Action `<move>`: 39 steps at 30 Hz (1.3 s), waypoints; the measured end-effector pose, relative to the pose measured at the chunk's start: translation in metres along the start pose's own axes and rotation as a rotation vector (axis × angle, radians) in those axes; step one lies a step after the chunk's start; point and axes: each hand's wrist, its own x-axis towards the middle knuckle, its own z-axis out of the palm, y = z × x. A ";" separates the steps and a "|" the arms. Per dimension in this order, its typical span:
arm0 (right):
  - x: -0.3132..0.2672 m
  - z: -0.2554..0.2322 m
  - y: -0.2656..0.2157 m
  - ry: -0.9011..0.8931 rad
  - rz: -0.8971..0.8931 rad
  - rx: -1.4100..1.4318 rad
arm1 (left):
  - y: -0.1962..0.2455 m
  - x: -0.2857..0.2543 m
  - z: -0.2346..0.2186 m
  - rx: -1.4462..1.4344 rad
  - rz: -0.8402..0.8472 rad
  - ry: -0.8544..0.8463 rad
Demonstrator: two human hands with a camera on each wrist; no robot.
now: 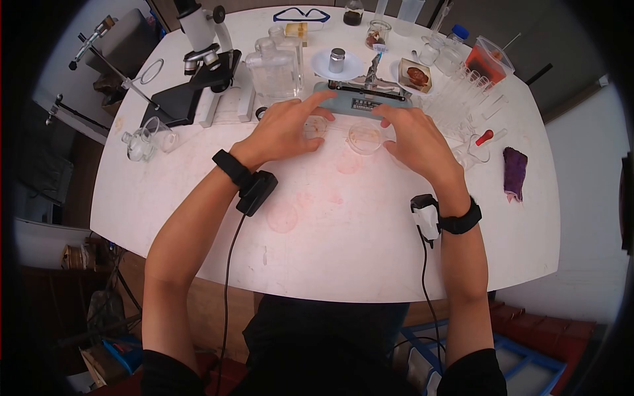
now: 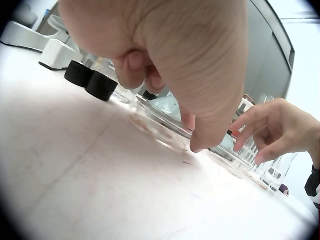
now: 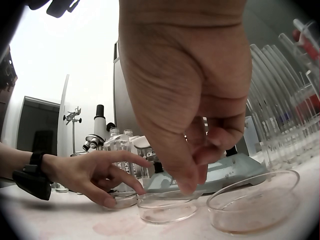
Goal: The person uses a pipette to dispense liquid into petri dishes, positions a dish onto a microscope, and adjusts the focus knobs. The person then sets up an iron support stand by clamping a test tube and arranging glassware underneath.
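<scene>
Two clear petri dishes are visible in the head view: the left dish [image 1: 315, 128] partly under my left hand [image 1: 281, 132], the middle dish [image 1: 365, 138] between the hands. My left thumb and fingers hold the left dish [image 2: 157, 131] by its sides. My right hand [image 1: 419, 142] hovers at the middle dish's right edge, fingers bent and apart, holding nothing. In the right wrist view its thumb hangs by the rim of the middle dish [image 3: 167, 214]; whether it touches is unclear. A third dish [image 3: 252, 205] stands to the right, hidden by my right hand in the head view.
A balance [image 1: 363, 105] with a metal weight [image 1: 337, 61] stands behind the dishes. Glass bottles [image 1: 274, 69] and a microscope [image 1: 201, 39] are back left. Test tubes [image 1: 465, 92], a red-bulbed dropper [image 1: 485, 137] and a purple piece [image 1: 514, 173] lie right.
</scene>
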 end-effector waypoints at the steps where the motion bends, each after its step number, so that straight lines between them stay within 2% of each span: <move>1: 0.000 0.001 0.001 0.001 -0.001 0.000 | 0.001 0.000 -0.001 -0.024 -0.022 -0.013; 5: 0.000 0.004 0.003 0.028 -0.031 -0.002 | 0.000 -0.001 0.000 0.000 0.007 0.012; 7: 0.000 0.006 0.004 0.040 -0.044 -0.006 | 0.007 -0.002 -0.005 -0.034 -0.086 -0.044; 10: 0.001 0.006 0.003 0.031 -0.045 -0.008 | 0.008 -0.003 -0.007 -0.052 -0.124 -0.064; 14: 0.001 0.005 0.003 0.018 -0.026 0.006 | 0.003 -0.006 -0.005 0.001 -0.081 -0.012; 32: 0.002 0.009 0.005 0.025 -0.046 0.010 | 0.004 -0.008 -0.007 -0.006 -0.142 -0.002; 34: 0.002 0.009 0.004 0.018 -0.038 0.006 | -0.001 -0.009 -0.004 0.019 -0.065 0.060; 39: 0.002 0.013 0.008 0.039 -0.059 -0.005 | -0.001 -0.010 -0.002 0.015 -0.064 0.065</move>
